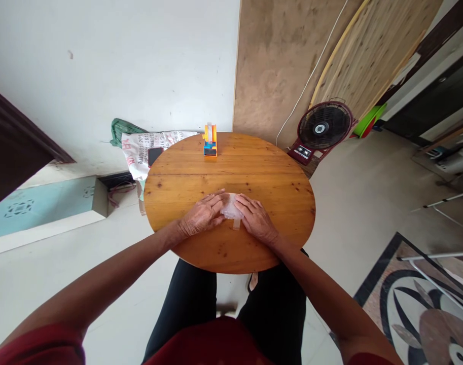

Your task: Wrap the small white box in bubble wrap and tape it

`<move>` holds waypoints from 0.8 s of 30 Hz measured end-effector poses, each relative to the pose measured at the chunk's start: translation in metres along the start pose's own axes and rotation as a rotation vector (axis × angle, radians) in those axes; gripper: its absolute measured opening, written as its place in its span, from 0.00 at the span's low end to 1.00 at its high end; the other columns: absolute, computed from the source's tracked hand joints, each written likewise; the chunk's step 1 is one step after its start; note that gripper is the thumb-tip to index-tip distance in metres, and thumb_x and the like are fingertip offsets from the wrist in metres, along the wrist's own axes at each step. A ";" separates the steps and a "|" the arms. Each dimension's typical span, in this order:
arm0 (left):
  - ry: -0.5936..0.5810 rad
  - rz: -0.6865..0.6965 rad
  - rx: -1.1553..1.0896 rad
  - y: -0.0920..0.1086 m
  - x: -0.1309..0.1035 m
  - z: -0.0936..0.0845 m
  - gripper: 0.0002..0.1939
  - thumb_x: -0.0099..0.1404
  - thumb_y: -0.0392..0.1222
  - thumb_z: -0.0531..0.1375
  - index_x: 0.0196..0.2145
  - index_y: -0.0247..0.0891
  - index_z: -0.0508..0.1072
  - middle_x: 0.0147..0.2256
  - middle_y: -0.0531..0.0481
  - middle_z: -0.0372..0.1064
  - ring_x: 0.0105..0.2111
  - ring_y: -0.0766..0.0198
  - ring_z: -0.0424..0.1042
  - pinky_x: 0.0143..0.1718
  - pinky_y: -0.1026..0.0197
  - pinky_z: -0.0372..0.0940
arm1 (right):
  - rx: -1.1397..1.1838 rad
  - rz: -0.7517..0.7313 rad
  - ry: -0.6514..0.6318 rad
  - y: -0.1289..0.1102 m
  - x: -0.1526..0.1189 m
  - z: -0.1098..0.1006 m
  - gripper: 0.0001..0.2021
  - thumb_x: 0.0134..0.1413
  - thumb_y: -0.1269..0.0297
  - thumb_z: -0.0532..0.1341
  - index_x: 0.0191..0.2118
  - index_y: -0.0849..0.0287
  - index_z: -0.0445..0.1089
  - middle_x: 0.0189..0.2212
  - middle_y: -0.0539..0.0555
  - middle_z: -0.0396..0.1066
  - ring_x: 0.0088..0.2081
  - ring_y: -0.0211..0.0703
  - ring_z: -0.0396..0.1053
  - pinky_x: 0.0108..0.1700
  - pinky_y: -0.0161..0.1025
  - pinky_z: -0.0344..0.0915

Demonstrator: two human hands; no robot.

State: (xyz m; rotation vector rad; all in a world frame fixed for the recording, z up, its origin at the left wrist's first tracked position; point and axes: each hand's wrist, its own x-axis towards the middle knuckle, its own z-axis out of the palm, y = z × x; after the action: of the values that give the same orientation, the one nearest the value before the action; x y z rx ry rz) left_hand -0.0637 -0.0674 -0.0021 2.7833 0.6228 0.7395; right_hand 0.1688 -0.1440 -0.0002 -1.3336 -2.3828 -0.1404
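A small whitish bundle [230, 208], seemingly bubble wrap, lies near the middle of the round wooden table. From its near side a strip of clear tape [237, 224] sticks out toward me. My left hand [204, 213] grips the bundle's left side, fingers over its far edge and thumb at the near edge. On the right side my right hand [256, 219] presses its curled fingers against the bundle. What is inside the wrap is hidden. Toward the table's far edge stands an orange and blue tape dispenser [210, 142], apart from both hands.
The round table [231, 253] has its near rim above my knees. Beyond it at the right is a dark red fan [320, 129]. A printed white sack [140, 147] lies at the far left edge, with a dark flat object [154, 156] on it.
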 end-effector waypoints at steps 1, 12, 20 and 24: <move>0.004 -0.005 -0.020 -0.002 0.001 0.003 0.21 0.64 0.34 0.58 0.55 0.32 0.66 0.62 0.34 0.62 0.67 0.50 0.57 0.65 0.47 0.60 | -0.002 0.004 -0.001 0.000 0.000 0.000 0.22 0.65 0.74 0.50 0.62 0.62 0.65 0.64 0.64 0.62 0.67 0.53 0.57 0.62 0.52 0.60; 0.145 -0.361 -0.592 -0.008 0.019 0.019 0.15 0.58 0.38 0.62 0.43 0.39 0.67 0.47 0.45 0.74 0.42 0.59 0.75 0.43 0.58 0.70 | 0.347 0.090 0.098 0.015 0.014 -0.002 0.22 0.61 0.73 0.53 0.60 0.60 0.66 0.60 0.62 0.67 0.62 0.51 0.64 0.62 0.52 0.61; 0.097 -0.631 -0.765 -0.026 0.044 0.007 0.17 0.58 0.52 0.64 0.37 0.34 0.75 0.31 0.49 0.75 0.31 0.61 0.72 0.32 0.62 0.65 | 1.134 0.436 0.007 0.044 0.047 0.003 0.21 0.56 0.56 0.63 0.53 0.57 0.71 0.48 0.56 0.77 0.50 0.50 0.75 0.53 0.48 0.70; 0.098 -0.671 -0.955 -0.028 0.051 0.005 0.23 0.57 0.53 0.64 0.41 0.31 0.75 0.35 0.46 0.76 0.32 0.60 0.73 0.34 0.61 0.66 | 1.097 0.564 0.058 0.044 0.048 0.012 0.22 0.55 0.52 0.64 0.52 0.58 0.72 0.45 0.56 0.78 0.48 0.50 0.75 0.49 0.46 0.71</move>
State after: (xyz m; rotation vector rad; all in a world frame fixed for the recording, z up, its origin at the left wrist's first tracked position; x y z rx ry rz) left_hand -0.0306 -0.0204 0.0078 1.5493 0.8553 0.7394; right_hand 0.1800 -0.0788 0.0034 -1.2620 -1.4605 1.0850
